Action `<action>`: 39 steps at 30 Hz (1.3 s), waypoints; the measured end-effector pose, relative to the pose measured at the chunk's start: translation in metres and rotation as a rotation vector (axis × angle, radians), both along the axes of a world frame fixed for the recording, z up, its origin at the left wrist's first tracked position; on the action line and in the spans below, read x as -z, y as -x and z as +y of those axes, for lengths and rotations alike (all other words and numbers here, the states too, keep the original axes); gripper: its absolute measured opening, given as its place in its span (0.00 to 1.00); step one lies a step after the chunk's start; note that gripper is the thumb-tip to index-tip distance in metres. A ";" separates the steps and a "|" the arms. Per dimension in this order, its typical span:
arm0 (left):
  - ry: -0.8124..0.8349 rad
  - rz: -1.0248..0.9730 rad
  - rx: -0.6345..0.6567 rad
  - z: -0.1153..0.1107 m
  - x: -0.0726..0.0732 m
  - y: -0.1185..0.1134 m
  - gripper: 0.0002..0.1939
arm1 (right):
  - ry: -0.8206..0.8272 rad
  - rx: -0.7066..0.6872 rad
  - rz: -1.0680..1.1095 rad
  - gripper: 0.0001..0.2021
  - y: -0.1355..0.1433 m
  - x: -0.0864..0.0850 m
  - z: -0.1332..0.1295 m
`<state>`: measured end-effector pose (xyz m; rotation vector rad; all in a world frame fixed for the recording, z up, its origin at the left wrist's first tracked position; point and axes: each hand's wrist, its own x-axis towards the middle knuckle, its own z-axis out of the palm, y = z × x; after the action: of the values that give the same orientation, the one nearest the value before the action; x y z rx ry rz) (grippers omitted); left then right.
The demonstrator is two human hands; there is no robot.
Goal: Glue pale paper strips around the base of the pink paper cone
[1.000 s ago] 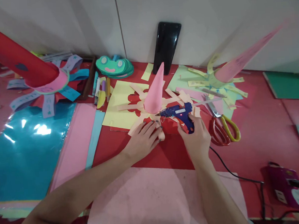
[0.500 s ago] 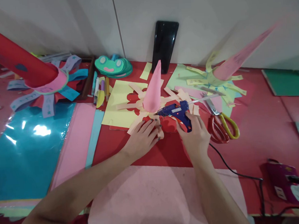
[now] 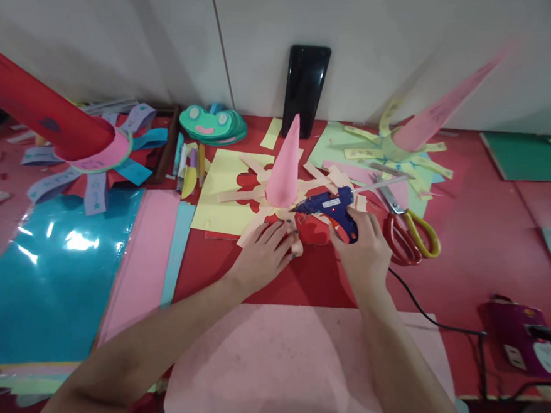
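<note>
A pink paper cone [image 3: 283, 174] stands upright on a flower-like base of peach paper strips. My left hand [image 3: 267, 251] lies just below the cone, its fingers bent over a curled peach paper strip [image 3: 297, 248] that shows between thumb and fingers. In my right hand [image 3: 360, 241] is a dark blue hot glue gun [image 3: 329, 204], gripped by its handle with a small light lit. The nozzle points left and sits at the base of the cone, close to my left fingertips. A clear glue stick [image 3: 382, 183] juts out of the gun's back.
Scissors [image 3: 406, 222] with red and yellow handles lie right of the gun. A black phone [image 3: 305, 88] leans on the wall. Another pink cone [image 3: 430, 120] stands at right, a red paper tube [image 3: 47, 115] at left. A cord runs near the purple power socket [image 3: 525, 337].
The view has shifted slightly. Both hands and the glue gun hold almost the same place at the cone's base.
</note>
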<state>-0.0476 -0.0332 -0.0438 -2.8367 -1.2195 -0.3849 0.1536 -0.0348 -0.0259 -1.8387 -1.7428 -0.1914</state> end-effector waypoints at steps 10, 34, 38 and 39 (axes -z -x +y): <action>0.041 -0.004 -0.003 0.000 0.000 0.000 0.19 | 0.026 0.034 0.009 0.14 0.000 -0.002 0.001; 0.023 0.034 -0.002 0.000 0.003 0.000 0.18 | 0.021 -0.018 -0.021 0.15 0.004 -0.007 -0.006; 0.029 0.033 -0.001 0.000 0.002 0.000 0.18 | 0.009 -0.009 -0.005 0.13 0.004 -0.008 -0.006; 0.035 0.035 0.000 0.000 0.002 0.000 0.19 | 0.009 -0.010 0.003 0.13 0.004 -0.008 -0.006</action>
<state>-0.0479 -0.0335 -0.0457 -2.8598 -1.2320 -0.3158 0.1495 -0.0408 -0.0176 -1.8357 -1.7529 -0.1766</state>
